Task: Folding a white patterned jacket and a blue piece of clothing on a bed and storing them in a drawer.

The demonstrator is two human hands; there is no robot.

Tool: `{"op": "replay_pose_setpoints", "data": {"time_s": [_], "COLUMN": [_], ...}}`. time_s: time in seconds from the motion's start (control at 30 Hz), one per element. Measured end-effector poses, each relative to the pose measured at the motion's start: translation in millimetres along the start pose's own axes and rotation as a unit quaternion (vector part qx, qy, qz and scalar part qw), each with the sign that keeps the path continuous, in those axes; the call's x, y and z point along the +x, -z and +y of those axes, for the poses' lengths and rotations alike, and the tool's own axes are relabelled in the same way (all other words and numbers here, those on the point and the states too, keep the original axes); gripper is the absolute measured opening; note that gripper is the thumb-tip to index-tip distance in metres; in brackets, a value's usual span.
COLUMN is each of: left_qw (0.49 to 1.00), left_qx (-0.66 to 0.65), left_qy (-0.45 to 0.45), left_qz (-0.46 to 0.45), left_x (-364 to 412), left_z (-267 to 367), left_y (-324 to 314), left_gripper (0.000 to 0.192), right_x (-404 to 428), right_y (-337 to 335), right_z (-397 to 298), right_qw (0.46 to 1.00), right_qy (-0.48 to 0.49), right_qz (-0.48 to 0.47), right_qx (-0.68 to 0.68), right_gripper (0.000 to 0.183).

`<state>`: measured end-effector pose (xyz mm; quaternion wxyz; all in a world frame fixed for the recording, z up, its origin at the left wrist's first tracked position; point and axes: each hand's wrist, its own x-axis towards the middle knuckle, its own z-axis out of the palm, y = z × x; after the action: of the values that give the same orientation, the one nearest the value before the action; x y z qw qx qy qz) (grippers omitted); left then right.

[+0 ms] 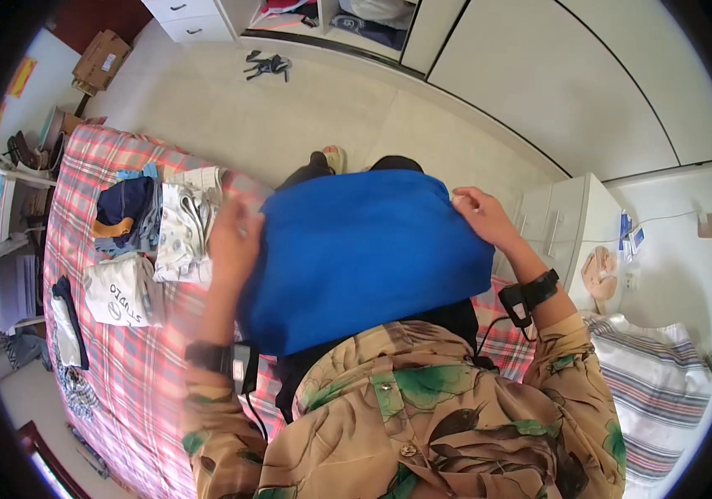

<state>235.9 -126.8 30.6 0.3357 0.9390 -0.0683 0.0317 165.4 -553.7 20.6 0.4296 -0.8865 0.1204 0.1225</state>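
A blue cloth garment (pixel 368 256) lies spread across my lap, its folded front edge hanging low on the right. At its left edge is my left hand (pixel 234 240), blurred, with the thumb towards the fabric; whether it grips the cloth is unclear. My right hand (pixel 483 215) meets the upper right corner with curled fingers, and its grip is partly hidden. On the bed to my left lie a folded white patterned garment (pixel 181 231), a navy garment with an orange-brown part (pixel 122 203) and a folded white garment bearing writing (pixel 120 293).
I sit on a bed with a plaid sheet (pixel 137 362). White drawers (pixel 552 215) and a striped cloth (pixel 649 387) are at right. Dark straps (pixel 268 64) lie on the floor before a wardrobe (pixel 549 68). A cardboard box (pixel 101 60) is at far left.
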Motion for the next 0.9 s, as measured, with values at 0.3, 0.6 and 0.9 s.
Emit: {"op": "replay_pose_setpoints", "data": {"time_s": [0.3, 0.6, 0.9], "left_qw": [0.962, 0.93, 0.936], "left_qx": [0.168, 0.17, 0.015], "left_qy": [-0.186, -0.259, -0.267], "left_qz": [-0.11, -0.199, -0.228], "left_x": [-61.1, -53.8, -63.9], "left_z": [100.7, 106.9, 112.6], "left_y": [45.3, -50.2, -34.7], "left_gripper": [0.059, 0.052, 0.06], "right_x": [-80.4, -83.6, -66.6], "right_y": [-3.2, 5.2, 38.0], "right_z": [27.0, -14.7, -164.5], "right_qw": [0.867, 0.874, 0.921], "right_qy": [-0.252, -0.144, 0.04], "right_qz": [-0.085, -0.023, -0.095], "right_qx": [0.421, 0.464, 0.375], "right_gripper": [0.066, 0.046, 0.046]}}
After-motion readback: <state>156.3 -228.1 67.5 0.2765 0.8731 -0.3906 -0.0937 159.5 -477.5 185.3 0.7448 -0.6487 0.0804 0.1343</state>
